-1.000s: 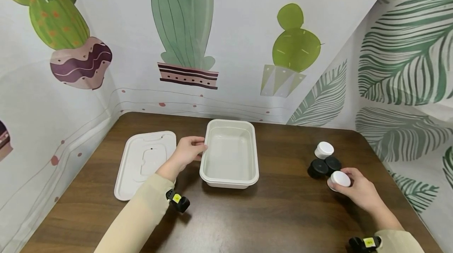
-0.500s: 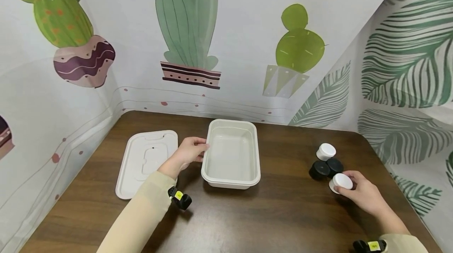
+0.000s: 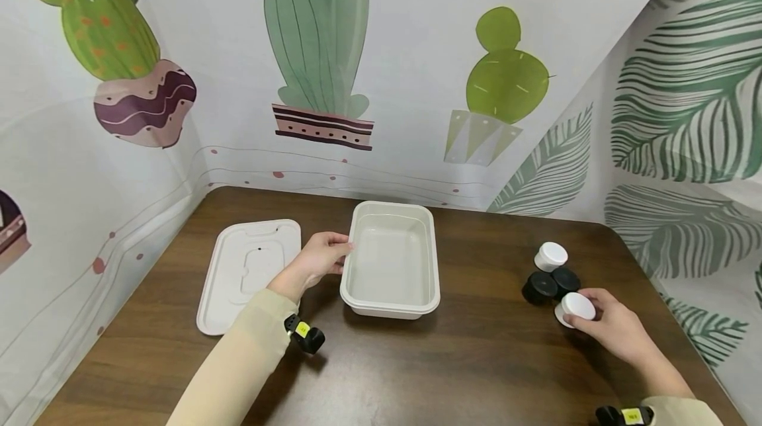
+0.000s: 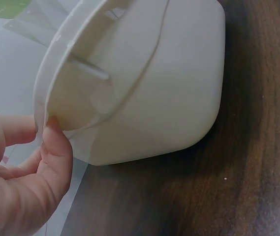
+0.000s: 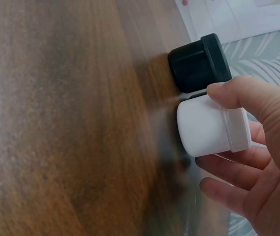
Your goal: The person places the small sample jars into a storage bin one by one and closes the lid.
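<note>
Brown wood-grain table [image 3: 476,366] spans the lower frame beneath cactus-print backdrop [image 3: 411,55], left hand [image 3: 318,257] pinching a pale tub [image 3: 389,310] centrally, right hand [image 3: 616,328] gripping a white jar [image 3: 579,307] lower right.

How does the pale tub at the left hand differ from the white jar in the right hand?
The tub is large and rectangular; the white jar is small and round. The tub is open-topped; the jar is capped. The left hand pinches the tub by its edge; the right hand grips the jar. Both are pale.
</note>
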A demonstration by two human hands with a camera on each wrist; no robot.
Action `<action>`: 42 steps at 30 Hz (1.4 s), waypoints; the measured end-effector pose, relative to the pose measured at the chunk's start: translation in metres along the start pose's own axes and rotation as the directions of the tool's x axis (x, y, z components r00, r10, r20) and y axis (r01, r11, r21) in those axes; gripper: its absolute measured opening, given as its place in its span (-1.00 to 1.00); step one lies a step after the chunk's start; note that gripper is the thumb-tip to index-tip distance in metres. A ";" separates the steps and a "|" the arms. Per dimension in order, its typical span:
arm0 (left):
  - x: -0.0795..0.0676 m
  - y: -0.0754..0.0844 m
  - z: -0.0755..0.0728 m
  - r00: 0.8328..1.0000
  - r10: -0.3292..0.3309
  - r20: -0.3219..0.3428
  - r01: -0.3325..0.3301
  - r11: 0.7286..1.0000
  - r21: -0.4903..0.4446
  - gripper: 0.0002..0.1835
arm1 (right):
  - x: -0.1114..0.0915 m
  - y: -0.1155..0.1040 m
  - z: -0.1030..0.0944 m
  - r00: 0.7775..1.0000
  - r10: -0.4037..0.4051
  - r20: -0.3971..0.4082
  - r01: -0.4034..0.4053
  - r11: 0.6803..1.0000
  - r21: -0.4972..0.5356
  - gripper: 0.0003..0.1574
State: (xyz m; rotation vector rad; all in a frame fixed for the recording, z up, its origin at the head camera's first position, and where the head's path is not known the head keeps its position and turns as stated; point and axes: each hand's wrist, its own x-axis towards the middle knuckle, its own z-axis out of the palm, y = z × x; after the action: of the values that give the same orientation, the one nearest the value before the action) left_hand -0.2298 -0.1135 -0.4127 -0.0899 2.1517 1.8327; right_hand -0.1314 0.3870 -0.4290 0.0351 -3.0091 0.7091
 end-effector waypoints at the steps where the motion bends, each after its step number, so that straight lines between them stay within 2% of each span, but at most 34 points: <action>1: 0.000 0.000 0.000 1.000 0.001 0.001 -0.001 1.000 -0.002 -0.63 | 0.000 0.000 0.000 1.000 -0.003 -0.006 0.003 1.000 0.000 -0.31; 7: 0.001 -0.002 0.002 1.000 0.004 0.000 -0.004 1.000 -0.016 -0.63 | 0.000 -0.001 -0.002 0.999 -0.014 -0.037 0.014 1.000 0.002 -0.34; 15: -0.001 -0.001 0.002 1.000 0.003 -0.008 -0.003 1.000 -0.011 -0.62 | 0.000 -0.005 -0.009 1.000 -0.015 -0.021 0.015 1.000 0.006 -0.31; 23: -0.001 -0.002 0.001 1.000 -0.006 -0.007 0.006 1.000 -0.008 -0.62 | -0.001 -0.011 -0.011 0.998 -0.043 -0.051 0.043 0.999 0.004 -0.33; 31: -0.005 0.001 0.001 0.999 0.039 0.007 -0.039 0.999 -0.008 -0.65 | 0.002 -0.016 -0.016 0.997 -0.060 -0.055 0.059 0.998 -0.010 -0.31; 42: -0.002 0.000 0.002 1.000 -0.016 -0.012 0.016 1.000 0.006 -0.63 | 0.005 -0.024 -0.020 0.994 -0.082 -0.066 0.082 0.997 -0.009 -0.33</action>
State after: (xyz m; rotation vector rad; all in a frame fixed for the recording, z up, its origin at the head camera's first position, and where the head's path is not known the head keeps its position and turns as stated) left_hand -0.2276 -0.1121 -0.4121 -0.1168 2.1588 1.8212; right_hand -0.1342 0.3746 -0.3998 0.1310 -2.9276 0.6784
